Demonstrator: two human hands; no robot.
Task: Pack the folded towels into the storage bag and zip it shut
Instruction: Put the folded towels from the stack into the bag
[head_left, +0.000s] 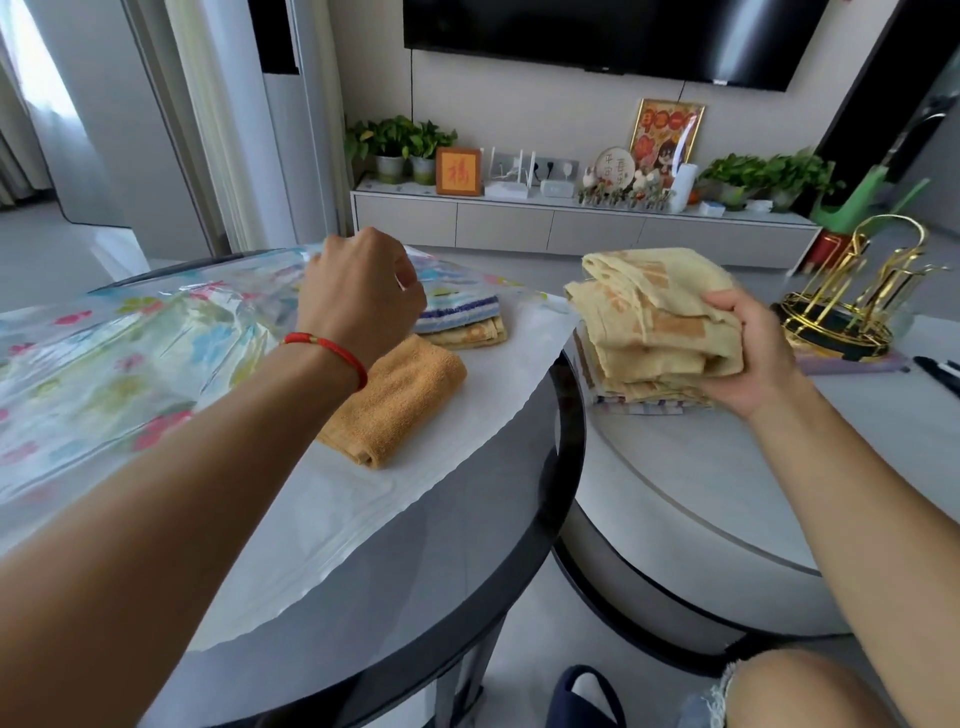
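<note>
Towels are being packed: the storage bag's (130, 353) printed top sheet is pinched and lifted by the left hand (363, 291), apparently to keep its mouth open. A folded yellow towel (654, 306), clasped in the right hand's (753, 353) curled fingers, is held right of the bag.

The orange framed plaque (458, 171) shows 福 (round plaque behind reads 平安喜乐)

Wall-mounted television (597, 36) above a low cabinet (571, 223).

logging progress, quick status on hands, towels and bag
Left hand holds up the storage bag's top layer. Right hand grips a yellow towel over the stack. Orange towel and striped towel already in the mouth. Nothing blocking.
</note>
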